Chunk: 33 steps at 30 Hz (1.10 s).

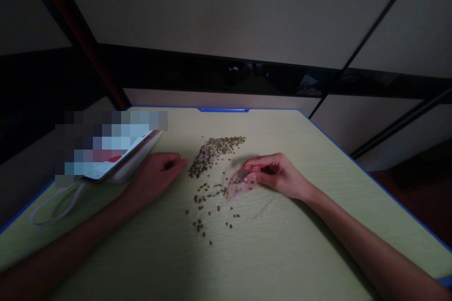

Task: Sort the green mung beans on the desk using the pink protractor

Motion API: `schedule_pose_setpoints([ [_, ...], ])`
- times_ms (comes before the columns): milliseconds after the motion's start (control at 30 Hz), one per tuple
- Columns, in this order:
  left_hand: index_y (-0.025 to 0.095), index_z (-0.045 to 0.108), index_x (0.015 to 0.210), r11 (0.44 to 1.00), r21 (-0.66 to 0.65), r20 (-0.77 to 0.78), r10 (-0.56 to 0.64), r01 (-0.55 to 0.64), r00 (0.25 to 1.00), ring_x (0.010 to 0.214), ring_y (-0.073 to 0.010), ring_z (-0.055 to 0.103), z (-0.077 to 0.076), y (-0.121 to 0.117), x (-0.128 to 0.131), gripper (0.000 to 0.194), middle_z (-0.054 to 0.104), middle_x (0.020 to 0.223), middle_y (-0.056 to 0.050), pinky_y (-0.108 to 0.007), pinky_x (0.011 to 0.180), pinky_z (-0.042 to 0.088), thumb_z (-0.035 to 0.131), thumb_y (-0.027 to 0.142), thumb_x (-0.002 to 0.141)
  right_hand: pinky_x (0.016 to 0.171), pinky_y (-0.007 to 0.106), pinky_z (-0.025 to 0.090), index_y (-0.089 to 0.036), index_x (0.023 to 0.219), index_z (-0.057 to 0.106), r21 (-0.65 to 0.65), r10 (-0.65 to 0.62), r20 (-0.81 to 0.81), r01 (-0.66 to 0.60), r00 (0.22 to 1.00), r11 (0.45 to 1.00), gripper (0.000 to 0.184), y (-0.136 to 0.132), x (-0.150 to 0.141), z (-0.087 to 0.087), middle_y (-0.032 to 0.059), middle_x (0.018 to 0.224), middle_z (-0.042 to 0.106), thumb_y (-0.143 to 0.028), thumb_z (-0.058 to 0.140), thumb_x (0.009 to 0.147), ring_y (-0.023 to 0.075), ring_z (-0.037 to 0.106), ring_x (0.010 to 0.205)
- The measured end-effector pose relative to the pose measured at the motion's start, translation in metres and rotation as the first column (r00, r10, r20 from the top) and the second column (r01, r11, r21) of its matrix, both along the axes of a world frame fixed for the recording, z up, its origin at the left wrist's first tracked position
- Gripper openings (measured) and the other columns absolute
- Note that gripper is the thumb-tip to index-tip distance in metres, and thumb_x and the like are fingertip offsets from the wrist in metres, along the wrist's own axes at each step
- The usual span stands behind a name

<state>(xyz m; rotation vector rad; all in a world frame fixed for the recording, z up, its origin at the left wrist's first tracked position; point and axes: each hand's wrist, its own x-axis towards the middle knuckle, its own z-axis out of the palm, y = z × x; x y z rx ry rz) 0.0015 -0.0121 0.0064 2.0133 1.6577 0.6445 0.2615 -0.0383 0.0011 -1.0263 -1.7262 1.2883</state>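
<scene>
My right hand (278, 174) grips a clear pink protractor (236, 185) between thumb and fingers. Its curved edge points left, close to a loose scatter of small green mung beans (208, 193). Beyond them, a denser heap of mung beans (217, 150) has pale grains mixed in. My left hand (158, 171) is curled loosely closed at the heap's left side, with nothing visible in it. Its fingertips stop just short of the beans.
Left of my left hand, a phone or tablet (116, 167) leans on a pale support, its screen partly blurred out. A white strap (52, 218) loops from it. The pale table (282, 254) has a blue rim. Dark-striped panels (226, 14) stand behind.
</scene>
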Motion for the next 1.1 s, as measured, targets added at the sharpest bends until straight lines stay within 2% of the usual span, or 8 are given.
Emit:
schedule_pose_setpoints([
  [167,0.02,0.028,0.047,1.0,-0.005,0.0,0.0,0.0,1.0,0.045,-0.008,0.029,0.0,0.001,0.0,0.036,0.025,0.045,0.007,-0.022,0.046,0.023,0.038,0.042,0.072,0.055,0.024,0.048,-0.012,0.085,0.067,-0.075,0.091,-0.041,-0.094,0.995,0.993,0.017,0.001,0.004,0.002,0.0019,0.065,0.064,-0.01,0.061,0.069,0.0097,0.057,0.056],
  [400,0.02,0.027,0.046,1.0,-0.003,0.014,-0.009,0.009,1.0,0.045,-0.0079,0.028,-0.001,0.001,0.0,0.036,0.025,0.044,0.008,-0.022,0.046,0.024,0.039,0.042,0.073,0.055,0.023,0.05,-0.015,0.084,0.068,-0.122,0.157,-0.068,-0.164,0.985,0.979,0.018,0.0,0.01,0.003,0.0012,0.069,0.066,-0.01,0.063,0.067,0.0085,0.057,0.056],
  [633,0.019,0.027,0.046,1.0,-0.018,0.013,-0.004,0.004,1.0,0.046,-0.0081,0.03,0.001,0.0,0.001,0.037,0.026,0.045,0.007,-0.022,0.048,0.024,0.039,0.042,0.072,0.057,0.022,0.048,-0.013,0.082,0.069,-0.13,0.228,0.026,-0.223,0.973,0.966,0.014,-0.003,0.012,0.01,0.0021,0.07,0.065,-0.013,0.061,0.071,0.0092,0.057,0.059],
  [900,0.019,0.028,0.047,1.0,-0.012,0.0,-0.013,0.013,1.0,0.046,-0.0079,0.029,-0.001,0.001,-0.001,0.036,0.025,0.046,0.007,-0.022,0.048,0.024,0.039,0.042,0.073,0.055,0.021,0.046,-0.013,0.082,0.069,-0.063,0.271,0.174,-0.264,0.947,0.962,0.014,-0.005,0.016,0.013,0.0028,0.069,0.065,-0.014,0.06,0.072,0.0099,0.056,0.06],
  [1100,0.019,0.028,0.048,1.0,-0.028,0.0,-0.008,0.008,1.0,0.046,-0.0076,0.028,-0.001,0.001,-0.001,0.036,0.025,0.047,0.008,-0.022,0.047,0.023,0.038,0.042,0.074,0.054,0.018,0.046,-0.011,0.081,0.069,-0.076,0.327,0.156,-0.319,0.932,0.945,0.013,-0.01,0.011,0.014,0.0028,0.069,0.065,-0.012,0.062,0.071,0.0086,0.055,0.059],
])
